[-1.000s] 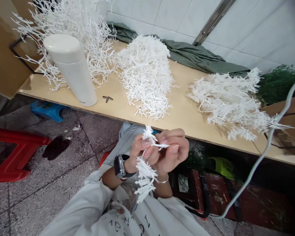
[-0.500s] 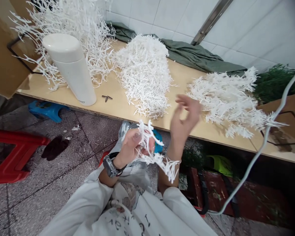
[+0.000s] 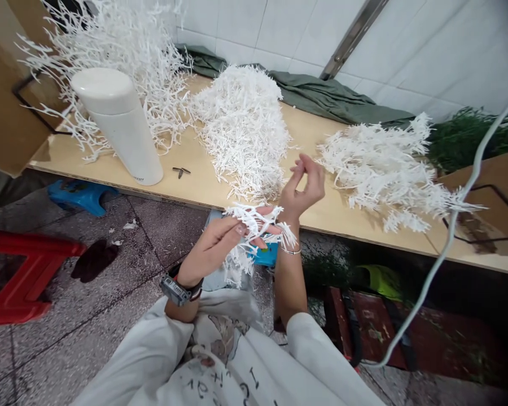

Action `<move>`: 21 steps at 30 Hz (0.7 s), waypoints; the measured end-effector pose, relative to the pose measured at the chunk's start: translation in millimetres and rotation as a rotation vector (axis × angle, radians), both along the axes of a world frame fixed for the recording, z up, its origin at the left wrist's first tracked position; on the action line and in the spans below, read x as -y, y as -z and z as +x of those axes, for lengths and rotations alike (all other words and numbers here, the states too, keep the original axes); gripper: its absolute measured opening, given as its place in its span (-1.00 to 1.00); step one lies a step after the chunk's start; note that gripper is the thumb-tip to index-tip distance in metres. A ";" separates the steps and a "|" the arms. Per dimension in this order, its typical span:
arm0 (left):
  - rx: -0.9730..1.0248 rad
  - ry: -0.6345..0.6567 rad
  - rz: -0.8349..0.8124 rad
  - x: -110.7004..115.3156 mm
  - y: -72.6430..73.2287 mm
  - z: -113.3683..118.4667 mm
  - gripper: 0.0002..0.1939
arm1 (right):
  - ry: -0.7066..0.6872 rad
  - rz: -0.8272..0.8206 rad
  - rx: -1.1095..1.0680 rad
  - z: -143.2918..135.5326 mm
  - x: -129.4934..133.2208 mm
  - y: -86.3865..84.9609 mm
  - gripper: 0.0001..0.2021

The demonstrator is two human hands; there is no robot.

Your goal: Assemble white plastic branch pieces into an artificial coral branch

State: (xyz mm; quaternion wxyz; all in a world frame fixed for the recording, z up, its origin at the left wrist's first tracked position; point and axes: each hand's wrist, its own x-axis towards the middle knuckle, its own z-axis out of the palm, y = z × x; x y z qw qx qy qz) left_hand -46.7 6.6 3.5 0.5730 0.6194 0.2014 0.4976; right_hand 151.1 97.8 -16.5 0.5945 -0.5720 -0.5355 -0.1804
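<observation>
Three heaps of white plastic sprigs flank a white flask (image 3: pixel 121 127) on the worktop (image 3: pixel 322 197), apparently kept within reach. Below its edge, the left hand (image 3: pixel 214 245) pinches a white sprig bundle (image 3: pixel 254 225), its long axis running left to right, tips toward the wrist of the right hand (image 3: pixel 301 189), raised with fingers (image 3: pixel 300 166) loosely curled, empty

The red stool (image 3: pixel 21 276) at nine o'clock is cut off by the left edge. The branched heap (image 3: pixel 122 51) at eleven o'clock runs past the top edge. Whether the right hand (image 3: pixel 302 189) pinches anything between its fingers (image 3: pixel 298 166) cannot be told.
</observation>
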 end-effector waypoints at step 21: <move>-0.192 -0.617 0.226 -7.2 -5.6 3.9 -0.91 | -0.696 -0.299 0.022 -63.4 114.3 -40.9 -0.67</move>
